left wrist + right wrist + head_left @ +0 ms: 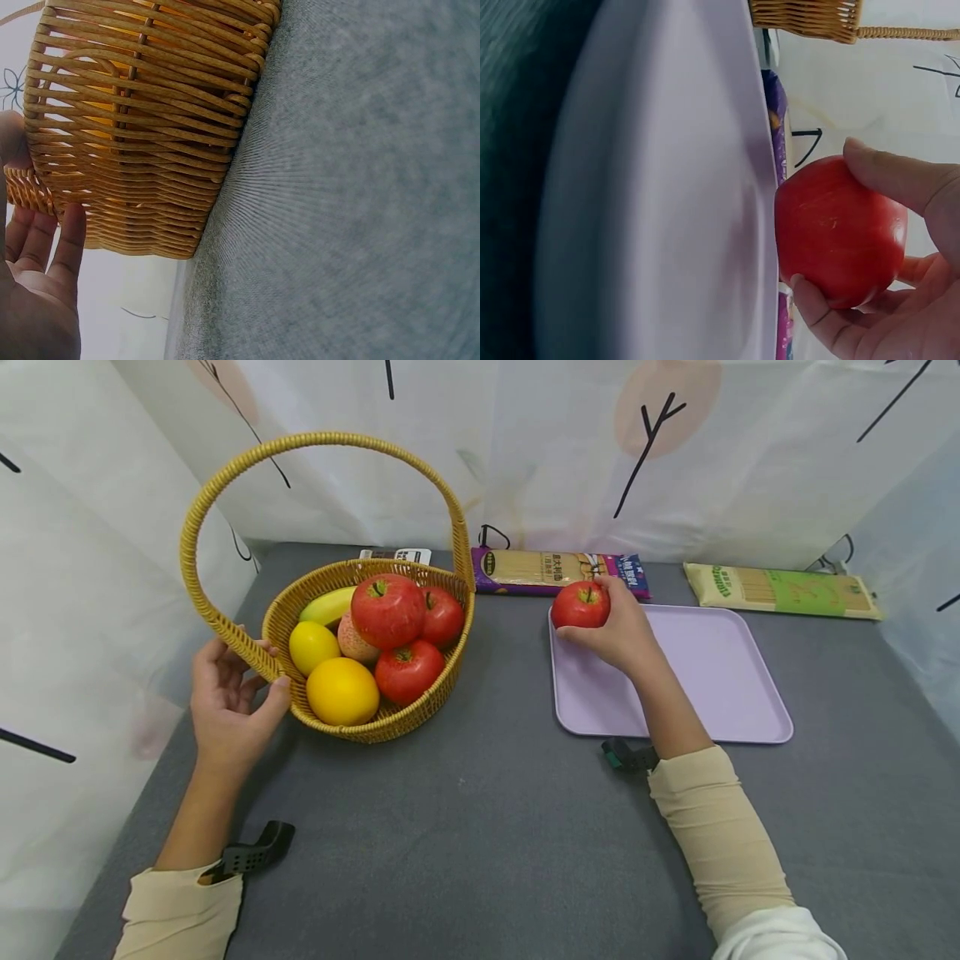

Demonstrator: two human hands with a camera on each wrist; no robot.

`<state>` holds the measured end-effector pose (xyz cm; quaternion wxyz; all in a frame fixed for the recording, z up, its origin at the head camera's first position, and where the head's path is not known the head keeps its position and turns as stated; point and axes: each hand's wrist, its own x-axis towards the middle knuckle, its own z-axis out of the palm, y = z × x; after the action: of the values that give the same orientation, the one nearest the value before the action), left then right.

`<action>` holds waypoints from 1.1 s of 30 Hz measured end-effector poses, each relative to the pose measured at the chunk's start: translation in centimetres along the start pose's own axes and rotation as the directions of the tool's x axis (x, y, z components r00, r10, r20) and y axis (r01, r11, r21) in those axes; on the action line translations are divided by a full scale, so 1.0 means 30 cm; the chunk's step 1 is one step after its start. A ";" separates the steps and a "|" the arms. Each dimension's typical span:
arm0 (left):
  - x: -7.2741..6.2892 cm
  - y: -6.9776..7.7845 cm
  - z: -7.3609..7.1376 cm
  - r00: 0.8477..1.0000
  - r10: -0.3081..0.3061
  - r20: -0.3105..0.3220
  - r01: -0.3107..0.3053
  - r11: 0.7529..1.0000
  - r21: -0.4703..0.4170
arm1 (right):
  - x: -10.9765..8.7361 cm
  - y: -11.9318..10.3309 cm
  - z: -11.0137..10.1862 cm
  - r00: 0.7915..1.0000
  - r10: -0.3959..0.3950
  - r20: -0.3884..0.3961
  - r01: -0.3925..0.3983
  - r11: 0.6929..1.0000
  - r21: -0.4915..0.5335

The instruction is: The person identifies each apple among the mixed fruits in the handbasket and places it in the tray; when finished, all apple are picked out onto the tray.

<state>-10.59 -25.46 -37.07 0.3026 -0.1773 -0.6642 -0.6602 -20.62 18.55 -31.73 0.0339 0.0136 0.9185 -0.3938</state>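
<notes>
My left hand (231, 710) grips the wicker basket (420, 717) at its left rim, where the tall handle (225, 625) begins; the left wrist view has thumb and fingers around that edge. Inside lie three red apples (387, 610), an orange (342, 692), a lemon (312, 647), a banana (328, 607) and a speckled pinkish fruit (355, 642), partly covered. Over the back left corner of the lilac tray (705, 677), my right hand (624, 631) holds another red apple (579, 605) between thumb and fingers. In the right wrist view this apple (840, 232) shows close beside the tray's edge.
Behind the tray lies a purple-ended noodle packet (540, 570), with a green and yellow packet (787, 591) to its right. A small package (397, 556) shows partly behind the basket. A white patterned curtain (540, 452) borders the grey table (465, 843).
</notes>
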 end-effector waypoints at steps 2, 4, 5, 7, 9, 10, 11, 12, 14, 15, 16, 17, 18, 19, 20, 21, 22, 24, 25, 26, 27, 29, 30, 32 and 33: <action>-0.001 0.002 0.001 1.000 0.000 0.002 0.000 1.000 -0.002 | 0.004 0.007 0.002 1.000 -0.001 0.007 0.001 1.000 -0.006; 0.000 0.006 0.003 1.000 0.001 0.003 -0.001 1.000 0.003 | 0.007 0.012 0.005 1.000 -0.010 0.013 0.010 1.000 -0.011; 0.000 0.007 0.003 1.000 0.001 0.004 -0.001 1.000 0.005 | 0.008 0.015 0.005 1.000 -0.017 0.015 0.017 1.000 -0.015; 0.001 0.009 0.005 1.000 0.002 0.005 -0.002 1.000 0.007 | 0.008 0.019 0.005 1.000 -0.029 0.011 0.029 0.999 -0.019; 0.002 0.009 0.006 1.000 0.000 0.000 0.000 1.000 0.005 | 0.007 0.020 0.002 0.999 -0.034 0.008 0.034 0.999 -0.023; 0.002 0.009 0.007 1.000 -0.003 -0.002 0.003 1.000 0.005 | 0.005 0.019 -0.001 0.999 -0.034 0.006 0.034 0.999 -0.022; 0.002 0.009 0.007 1.000 -0.005 -0.004 0.005 1.000 0.002 | 0.002 0.019 -0.004 0.999 -0.033 0.003 0.033 0.999 -0.021; 0.003 0.009 0.007 1.000 -0.008 -0.005 0.008 1.000 0.000 | 0.000 0.017 -0.007 1.000 -0.028 0.002 0.028 0.999 -0.020; 0.003 0.008 0.006 1.000 -0.013 -0.008 0.013 1.000 -0.003 | -0.005 0.013 -0.012 1.000 -0.021 0.005 0.022 1.000 -0.018; 0.003 0.008 0.006 1.000 -0.015 -0.008 0.015 1.000 -0.002 | -0.006 0.012 -0.013 1.000 -0.018 0.007 0.018 1.000 -0.017; 0.002 0.006 0.006 1.000 -0.016 -0.010 0.016 1.000 0.001 | -0.008 0.010 -0.015 1.000 -0.015 0.007 0.015 1.000 -0.017; 0.001 0.006 0.006 1.000 -0.018 -0.009 0.018 1.000 -0.001 | -0.009 0.009 -0.015 1.000 -0.014 0.007 0.015 1.000 -0.019; 0.000 0.005 0.006 1.000 -0.018 -0.009 0.018 1.000 0.001 | -0.009 0.008 -0.016 1.000 -0.016 0.007 0.016 1.000 -0.021; 0.000 0.004 0.006 1.000 -0.018 -0.010 0.018 1.000 0.004 | -0.010 0.006 -0.015 1.000 -0.016 0.006 0.016 1.000 -0.022; -0.001 0.004 0.006 1.000 -0.018 -0.011 0.018 1.000 0.004 | -0.011 0.005 -0.015 1.000 -0.018 0.004 0.018 0.999 -0.026; -0.001 0.003 0.007 1.000 -0.018 -0.012 0.018 1.000 0.008 | -0.012 0.003 -0.014 1.000 -0.022 0.001 0.022 0.999 -0.031; -0.001 0.002 0.007 1.000 -0.018 -0.014 0.018 1.000 0.008 | -0.013 0.001 -0.014 1.000 -0.027 -0.004 0.027 0.999 -0.037; -0.001 0.002 0.007 1.000 -0.017 -0.014 0.017 1.000 0.011 | -0.017 -0.006 -0.012 0.999 -0.040 -0.015 0.039 0.998 -0.050; 0.000 0.001 0.007 1.000 -0.017 -0.016 0.017 1.000 0.009 | -0.020 -0.011 -0.011 0.999 -0.048 -0.022 0.047 0.997 -0.057; 0.000 0.001 0.007 1.000 -0.018 -0.016 0.018 1.000 0.006 | -0.023 -0.016 -0.011 0.998 -0.061 -0.030 0.059 0.996 -0.065; 0.000 0.001 0.007 1.000 -0.018 -0.016 0.018 1.000 0.004 | -0.026 -0.023 -0.010 0.996 -0.075 -0.038 0.072 0.995 -0.068; 0.000 0.001 0.007 1.000 -0.019 -0.017 0.019 1.000 -0.004 | -0.036 -0.040 -0.008 0.993 -0.102 -0.052 0.098 0.992 -0.077; 0.001 0.001 0.007 1.000 -0.018 -0.019 0.017 1.000 -0.008 | -0.041 -0.050 -0.007 0.992 -0.115 -0.055 0.111 0.991 -0.078; 0.000 0.002 0.006 1.000 -0.018 -0.018 0.017 1.000 -0.011 | -0.051 -0.071 -0.002 0.988 -0.143 -0.055 0.138 0.987 -0.076; 0.000 0.002 0.005 1.000 -0.017 -0.018 0.016 1.000 -0.010 | -0.057 -0.080 0.002 0.987 -0.154 -0.052 0.151 0.986 -0.070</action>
<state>-10.59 -25.32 -37.01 0.3022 -0.1674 -0.6598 -0.6673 -19.04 16.86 -29.90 -0.0221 -0.0467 0.9298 -0.3643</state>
